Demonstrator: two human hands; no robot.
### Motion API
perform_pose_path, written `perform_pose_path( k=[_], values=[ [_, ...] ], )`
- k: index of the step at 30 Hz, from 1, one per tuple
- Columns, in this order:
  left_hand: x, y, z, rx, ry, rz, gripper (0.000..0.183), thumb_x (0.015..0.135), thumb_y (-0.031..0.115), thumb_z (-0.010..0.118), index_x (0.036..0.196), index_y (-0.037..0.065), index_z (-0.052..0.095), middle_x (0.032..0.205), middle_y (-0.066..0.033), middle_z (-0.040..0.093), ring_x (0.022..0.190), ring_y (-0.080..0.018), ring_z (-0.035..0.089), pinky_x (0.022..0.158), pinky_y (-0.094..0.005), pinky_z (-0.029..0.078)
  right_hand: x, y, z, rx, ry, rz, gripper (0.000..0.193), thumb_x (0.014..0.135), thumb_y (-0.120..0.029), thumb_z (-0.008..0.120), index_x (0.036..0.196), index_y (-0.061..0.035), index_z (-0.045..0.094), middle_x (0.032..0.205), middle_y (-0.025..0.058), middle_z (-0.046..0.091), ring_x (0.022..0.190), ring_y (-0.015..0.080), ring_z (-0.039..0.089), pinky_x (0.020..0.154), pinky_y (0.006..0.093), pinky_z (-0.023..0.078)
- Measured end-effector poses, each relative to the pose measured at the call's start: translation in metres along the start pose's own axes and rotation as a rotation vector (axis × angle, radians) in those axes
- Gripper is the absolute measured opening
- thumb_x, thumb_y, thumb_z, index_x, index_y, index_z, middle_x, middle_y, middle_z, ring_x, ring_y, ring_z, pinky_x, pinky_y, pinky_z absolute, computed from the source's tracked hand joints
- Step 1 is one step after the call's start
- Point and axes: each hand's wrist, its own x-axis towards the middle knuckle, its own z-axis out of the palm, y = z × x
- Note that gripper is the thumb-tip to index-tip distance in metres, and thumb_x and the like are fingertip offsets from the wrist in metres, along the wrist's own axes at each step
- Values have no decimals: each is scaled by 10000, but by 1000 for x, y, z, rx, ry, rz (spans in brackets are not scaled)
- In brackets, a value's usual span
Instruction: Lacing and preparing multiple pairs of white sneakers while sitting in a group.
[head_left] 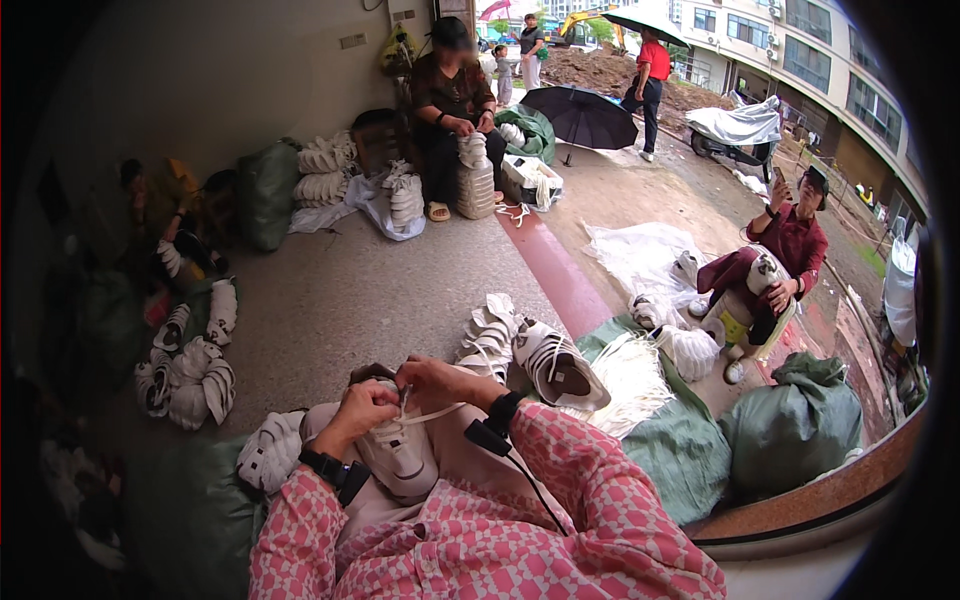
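Open-fronted room, dim at left, facing a muddy street and a pale multi-storey building (815, 50). Underfoot, speckled grey floor (380, 280), edged by a reddish strip (555, 270). Alongside, plain pale wall (240, 70). Near it, bulging green sack (268, 195); another at lower right (790, 430). Outside, crumpled white plastic sheet (645, 255) and open black umbrella (580, 115), grounded. On the floor ahead of the lap, stacked white uppers (487, 335); to their right, bundled white laces (625, 385) on green sacking. On the lap, toe toward the body, white shoe (400, 455). At its opening, left hand (358, 412) gripping the edge, right hand (438, 382) pinching a thin lace (432, 415).
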Motion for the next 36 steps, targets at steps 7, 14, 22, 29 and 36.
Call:
perform_pose_path(
  k=[7, 14, 22, 29, 36],
  values=[
    [-11, 9, 2, 59, 49, 104, 160, 692, 101, 755, 834, 40, 714, 768, 7, 543, 663, -87, 518, 600, -236, 425, -10, -5, 4, 94, 21, -16, 297, 732, -96, 770, 959, -76, 580, 951, 60, 480, 851, 164, 547, 714, 276, 469],
    [-13, -10, -26, -198, 348, -15, 125, 770, 150, 727, 817, 38, 697, 741, 20, 630, 688, -60, 545, 623, -233, 452, -4, 4, 4, 142, -71, -10, 232, 767, -60, 677, 980, -84, 588, 973, 61, 477, 872, 189, 546, 754, 296, 458],
    [-67, -54, -218, -476, 1141, 129, 122, 829, 111, 693, 916, 29, 666, 774, 47, 588, 668, -32, 472, 621, -184, 384, -6, -8, -8, 191, -51, 131, 265, 798, -154, 711, 1019, -82, 583, 931, 40, 509, 858, 149, 540, 771, 285, 449],
    [-104, -33, -158, -422, 1007, -75, 337, 849, 176, 672, 1123, 59, 516, 791, 25, 509, 550, -45, 484, 474, -182, 397, -9, -27, -4, 293, -10, 249, 216, 840, -126, 660, 1029, -62, 576, 930, 31, 531, 810, 156, 554, 739, 272, 462],
    [-110, -9, -30, -715, 63, -507, 178, 879, 241, 643, 889, 66, 613, 710, -7, 607, 557, -82, 577, 488, -214, 476, -13, -53, 8, -176, 203, 137, 96, 820, -63, 569, 871, 12, 602, 767, 193, 614, 661, 292, 615, 614, 354, 477]
  ],
)
